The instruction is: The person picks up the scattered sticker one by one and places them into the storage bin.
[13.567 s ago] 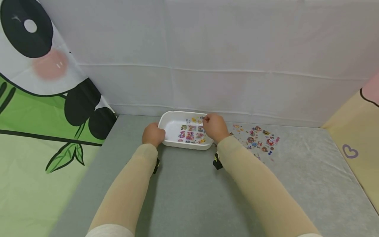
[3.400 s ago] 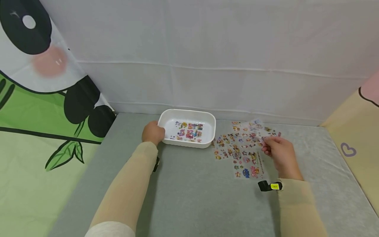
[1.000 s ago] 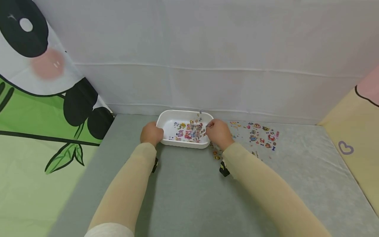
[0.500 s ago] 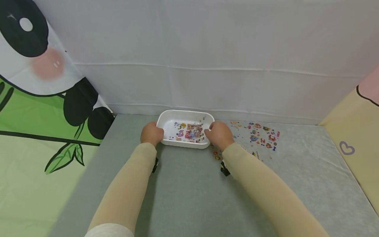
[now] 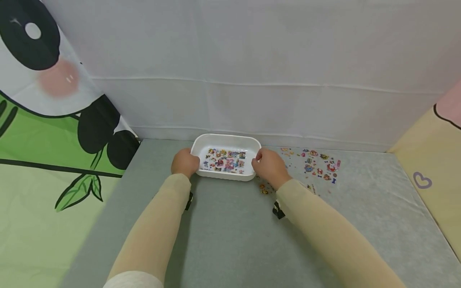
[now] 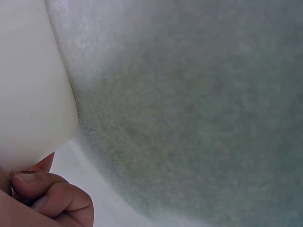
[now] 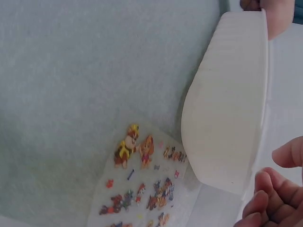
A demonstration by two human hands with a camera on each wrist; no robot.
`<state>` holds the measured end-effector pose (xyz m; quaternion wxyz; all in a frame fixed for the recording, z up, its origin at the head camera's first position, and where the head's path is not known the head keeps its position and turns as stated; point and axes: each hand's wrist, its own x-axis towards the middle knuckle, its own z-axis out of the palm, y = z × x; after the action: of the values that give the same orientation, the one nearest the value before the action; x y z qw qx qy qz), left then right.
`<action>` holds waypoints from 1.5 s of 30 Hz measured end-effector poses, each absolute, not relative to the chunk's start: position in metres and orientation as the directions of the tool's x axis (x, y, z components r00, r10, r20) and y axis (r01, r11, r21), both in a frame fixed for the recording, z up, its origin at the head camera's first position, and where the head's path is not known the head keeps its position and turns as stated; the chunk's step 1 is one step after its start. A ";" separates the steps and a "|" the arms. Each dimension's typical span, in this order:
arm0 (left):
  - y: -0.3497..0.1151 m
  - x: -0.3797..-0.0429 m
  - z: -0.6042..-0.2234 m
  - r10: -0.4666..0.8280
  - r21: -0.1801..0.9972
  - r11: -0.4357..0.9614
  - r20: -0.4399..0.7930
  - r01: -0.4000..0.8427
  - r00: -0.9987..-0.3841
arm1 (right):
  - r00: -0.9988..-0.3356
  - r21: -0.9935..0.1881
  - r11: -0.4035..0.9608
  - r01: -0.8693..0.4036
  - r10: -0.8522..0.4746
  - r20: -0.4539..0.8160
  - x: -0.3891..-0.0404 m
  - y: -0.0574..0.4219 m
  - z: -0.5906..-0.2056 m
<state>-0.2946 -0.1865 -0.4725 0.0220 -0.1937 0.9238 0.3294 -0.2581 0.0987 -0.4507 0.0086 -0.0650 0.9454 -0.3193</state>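
A white plastic tray (image 5: 227,175) stands near the back of the table, with clear sticker sheets (image 5: 229,163) printed with colourful little figures lying flat inside. My left hand (image 5: 185,163) grips its left end; in the left wrist view the curled fingers (image 6: 61,198) are at the tray's edge. At the right end is my right hand (image 5: 271,167), close beside the rim. In the right wrist view its thumb and loosely bent fingers stand apart, with nothing between them. More transparent sticker sheets (image 5: 320,166) lie on the table to the right, partly hidden behind the right hand and sleeve.
The grey table covering (image 5: 230,232) runs up to a white cloth backdrop (image 5: 230,104) just behind the tray. A green cartoon-printed cloth (image 5: 54,140) borders the left side, and a yellow one (image 5: 428,176) the right.
My right hand has brought a sticker sheet from the right-hand spread to the tray and let it go; the sheet now lies flat inside. My left hand has stayed on the tray.
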 end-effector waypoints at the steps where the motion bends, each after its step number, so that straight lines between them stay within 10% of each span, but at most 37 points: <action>1: -0.186 -0.295 -0.472 -0.344 0.602 0.706 -0.168 -0.372 -0.924 | -0.992 -0.617 0.779 -0.112 -0.122 0.027 -0.257 0.100 -0.451; 28: -0.190 -0.298 -0.474 -0.331 0.602 0.714 -0.161 -0.358 -0.930 | -0.993 -0.889 0.449 0.091 0.114 -0.044 -0.218 0.136 -0.474; 45: -0.187 -0.295 -0.475 -0.338 0.610 0.706 -0.156 -0.360 -0.928 | -0.992 -0.828 0.552 0.103 0.118 -0.045 -0.186 0.168 -0.491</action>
<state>-0.2948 -0.1872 -0.4746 0.0163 -0.1890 0.9233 0.3339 -0.1856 0.1680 -0.4911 -0.0077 0.0629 0.8808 -0.4692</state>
